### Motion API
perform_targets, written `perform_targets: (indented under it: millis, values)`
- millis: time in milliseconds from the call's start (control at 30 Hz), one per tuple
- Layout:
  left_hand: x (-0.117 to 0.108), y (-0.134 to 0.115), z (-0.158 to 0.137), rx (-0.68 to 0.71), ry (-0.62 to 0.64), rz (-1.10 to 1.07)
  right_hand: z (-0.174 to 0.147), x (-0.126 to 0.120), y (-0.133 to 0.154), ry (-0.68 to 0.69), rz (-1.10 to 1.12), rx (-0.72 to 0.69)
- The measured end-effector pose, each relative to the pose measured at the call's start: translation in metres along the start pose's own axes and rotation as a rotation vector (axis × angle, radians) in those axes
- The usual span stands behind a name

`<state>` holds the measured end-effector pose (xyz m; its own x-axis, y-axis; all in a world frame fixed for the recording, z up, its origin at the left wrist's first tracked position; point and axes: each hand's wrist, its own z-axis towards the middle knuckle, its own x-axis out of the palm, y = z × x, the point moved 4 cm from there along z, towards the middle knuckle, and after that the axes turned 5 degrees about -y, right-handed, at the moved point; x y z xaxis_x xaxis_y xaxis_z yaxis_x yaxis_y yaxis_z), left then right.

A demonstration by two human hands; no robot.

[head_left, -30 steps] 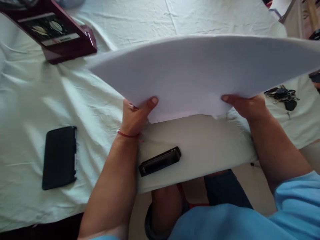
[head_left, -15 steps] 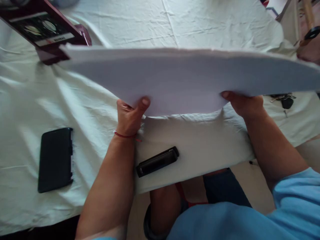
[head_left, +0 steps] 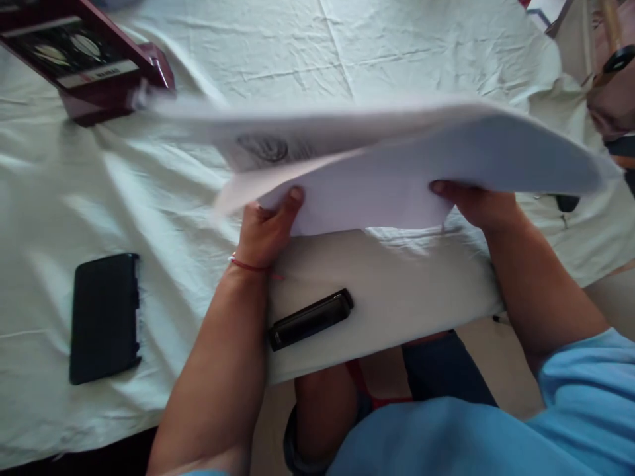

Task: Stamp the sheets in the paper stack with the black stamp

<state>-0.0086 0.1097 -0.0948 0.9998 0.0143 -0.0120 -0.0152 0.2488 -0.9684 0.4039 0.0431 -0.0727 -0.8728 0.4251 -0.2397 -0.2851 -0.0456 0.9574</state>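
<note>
A stack of white paper sheets (head_left: 367, 178) is held up above the table between my two hands. My left hand (head_left: 270, 225) grips its near left edge, thumb on top, with a red thread around the wrist. On the near right edge, my right hand (head_left: 481, 201) is closed with its thumb pressing the top sheet; its other fingers are hidden under the paper. The sheets part at the left, where a dark round print shows on one of them, blurred. Below the paper, a black stapler (head_left: 311, 319) lies on the cloth near the table's front edge.
A black phone or phone case (head_left: 104, 318) lies at the left on the pale tablecloth (head_left: 188, 317). At the upper left stands a dark red box-like object (head_left: 99, 59) with a picture panel. Dark keys (head_left: 567, 202) lie at the right, partly behind the paper.
The upper sheets have bent and separated at the left, uncovering a printed page. My left hand has shifted slightly right; both hands keep their hold on the paper.
</note>
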Motion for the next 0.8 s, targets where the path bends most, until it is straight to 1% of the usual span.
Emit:
perform_targets:
  millis: [67,167,200,267,367,467,533,633,733,800]
  values:
    - [0.009,-0.014,-0.003,0.044,-0.011,0.077,-0.001,0.004,0.003,-0.030,0.047,0.036]
    - [0.016,-0.023,-0.005,0.025,0.064,0.128,0.001,0.012,0.013,0.062,0.192,0.163]
    - [0.017,-0.024,-0.005,0.010,0.100,0.139,0.001,0.013,0.016,0.096,0.201,0.226]
    - [0.017,-0.024,-0.004,-0.012,0.162,0.165,0.003,0.010,0.021,0.105,0.187,0.344]
    - [0.017,-0.025,-0.002,-0.006,0.234,0.205,0.006,-0.001,0.023,0.095,0.114,0.452]
    - [0.016,-0.028,0.000,0.056,0.246,0.226,0.008,-0.010,0.022,0.094,0.028,0.497]
    - [0.016,-0.025,0.003,0.063,0.203,0.199,0.009,-0.014,0.021,0.078,0.007,0.498]
    - [0.016,-0.016,0.006,0.019,0.119,0.074,0.010,-0.016,0.022,0.087,-0.015,0.482]
    - [0.019,-0.008,0.007,-0.018,0.099,-0.043,0.011,-0.018,0.022,0.121,-0.073,0.490]
    - [0.019,-0.005,0.006,-0.050,0.095,-0.064,0.013,-0.021,0.020,0.148,-0.094,0.496]
